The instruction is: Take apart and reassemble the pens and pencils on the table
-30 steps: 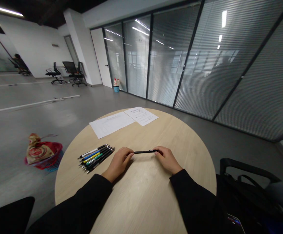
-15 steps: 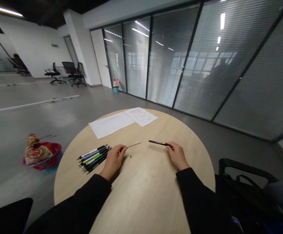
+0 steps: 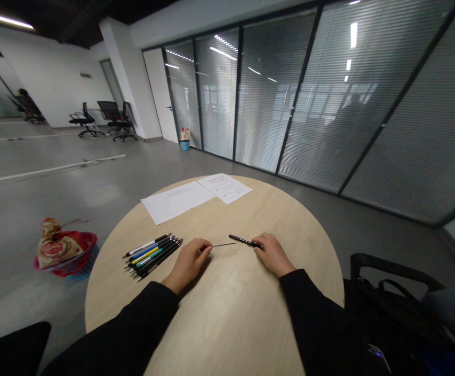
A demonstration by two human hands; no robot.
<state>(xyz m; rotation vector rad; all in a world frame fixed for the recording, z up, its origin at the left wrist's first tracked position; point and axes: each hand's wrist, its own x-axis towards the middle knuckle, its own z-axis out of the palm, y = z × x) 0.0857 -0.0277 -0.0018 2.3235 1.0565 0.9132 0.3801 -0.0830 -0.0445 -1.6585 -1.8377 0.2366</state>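
Observation:
My left hand [image 3: 188, 262] is closed in a pinch on a thin dark pen refill [image 3: 225, 244], whose free end points to the right. Opposite it, my right hand [image 3: 273, 255] grips a black pen barrel [image 3: 241, 240] by its right end. The barrel's free end lies close to the refill's tip and slightly beyond it; whether they touch I cannot tell. Left of my left hand, a bunch of pens [image 3: 149, 257] lies on the round wooden table [image 3: 231, 318], mostly black, with white, blue, yellow and green ones among them.
Two printed sheets [image 3: 172, 203] lie at the table's far edge. On the floor to the left stands a red and blue basket [image 3: 90, 249] holding a paper bag [image 3: 60, 245]. A black chair [image 3: 395, 271] with a bag is at my right.
My hands have drawn closer together, bringing the refill and the barrel nearer to each other. The small dark piece on the table beside my left hand no longer shows.

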